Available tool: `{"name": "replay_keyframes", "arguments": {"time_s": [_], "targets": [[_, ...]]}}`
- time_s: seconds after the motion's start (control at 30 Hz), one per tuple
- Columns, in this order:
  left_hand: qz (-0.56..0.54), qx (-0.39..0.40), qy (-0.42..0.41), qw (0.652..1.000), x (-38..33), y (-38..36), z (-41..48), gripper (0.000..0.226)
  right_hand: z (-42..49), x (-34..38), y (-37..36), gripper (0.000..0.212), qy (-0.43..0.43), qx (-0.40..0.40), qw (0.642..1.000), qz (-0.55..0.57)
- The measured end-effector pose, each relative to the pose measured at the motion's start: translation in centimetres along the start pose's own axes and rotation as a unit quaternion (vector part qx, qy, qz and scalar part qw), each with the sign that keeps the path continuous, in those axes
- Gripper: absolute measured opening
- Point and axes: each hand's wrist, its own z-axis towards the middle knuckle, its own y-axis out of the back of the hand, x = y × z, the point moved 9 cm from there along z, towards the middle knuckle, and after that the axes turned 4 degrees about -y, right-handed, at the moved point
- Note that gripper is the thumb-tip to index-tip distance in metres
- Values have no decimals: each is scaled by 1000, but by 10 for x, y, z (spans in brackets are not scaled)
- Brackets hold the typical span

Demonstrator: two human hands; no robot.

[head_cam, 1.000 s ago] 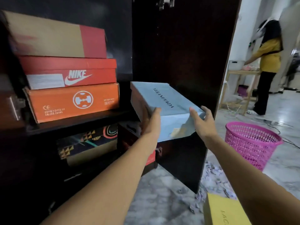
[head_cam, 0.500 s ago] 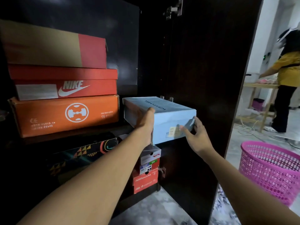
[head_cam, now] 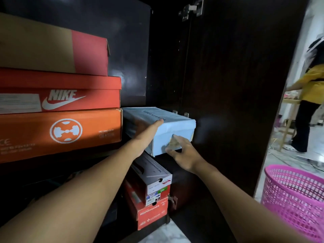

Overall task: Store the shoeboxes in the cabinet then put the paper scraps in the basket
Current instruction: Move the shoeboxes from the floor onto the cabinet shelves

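Observation:
A light blue shoebox (head_cam: 175, 125) lies on the dark cabinet's shelf (head_cam: 108, 153), just right of an orange shoebox (head_cam: 61, 132). My left hand (head_cam: 147, 135) lies flat along the blue box's left side, with the thumb at its top edge. My right hand (head_cam: 182, 151) presses the box's front end with spread fingers. The pink plastic basket (head_cam: 298, 199) stands on the floor at the lower right. No paper scraps are in view.
A red Nike box (head_cam: 70, 95) and a brown-and-red box (head_cam: 52, 51) sit stacked on the orange one. On the shelf below lie a grey-white box (head_cam: 154, 179) on a red box (head_cam: 150, 214). The open cabinet door (head_cam: 228, 85) stands right. A person in yellow (head_cam: 313, 85) stands behind.
The blue box has gone from held in the air to lying on the shelf, pushed deeper in beside the orange box. My right hand shifted from its side to its front end.

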Motion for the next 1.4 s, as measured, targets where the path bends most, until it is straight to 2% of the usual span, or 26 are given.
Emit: {"name": "replay_keyframes", "arguments": {"time_s": [0.2, 0.37, 0.6, 0.77, 0.93, 1.07, 1.13, 1.2, 1.33, 1.4], "targets": [[81, -63, -158, 982, -13, 31, -12, 81, 15, 7, -20, 68, 24, -89, 995, 25], [91, -94, -162, 978, -14, 40, 21, 58, 39, 20, -44, 68, 28, -116, 993, -10], [95, -139, -164, 972, -7, 51, 48, 56, 75, 24, -69, 76, 11, -85, 996, -24], [83, -152, -177, 969, -3, 50, 50, 55, 77, 22, -64, 73, 14, -76, 996, -35], [18, -165, -144, 976, -1, 40, 43, 61, 55, 14, -43, 64, 3, -77, 996, -33], [-5, -178, -176, 968, -4, 19, 9, 77, 9, -3, -14, 60, -20, -105, 994, -13], [14, -162, -153, 975, 1, 4, -14, 80, -25, -15, 3, 56, -36, -121, 992, -23], [33, -122, -127, 984, 10, -14, -37, 72, -66, -27, 19, 52, -55, -133, 989, -38], [48, 52, -129, 989, 30, -75, -96, 36, -159, -52, 49, 45, -97, -153, 982, -59], [73, 130, -126, 981, 45, -106, -137, 26, -204, -74, 59, 43, -126, -163, 977, -53]]}}
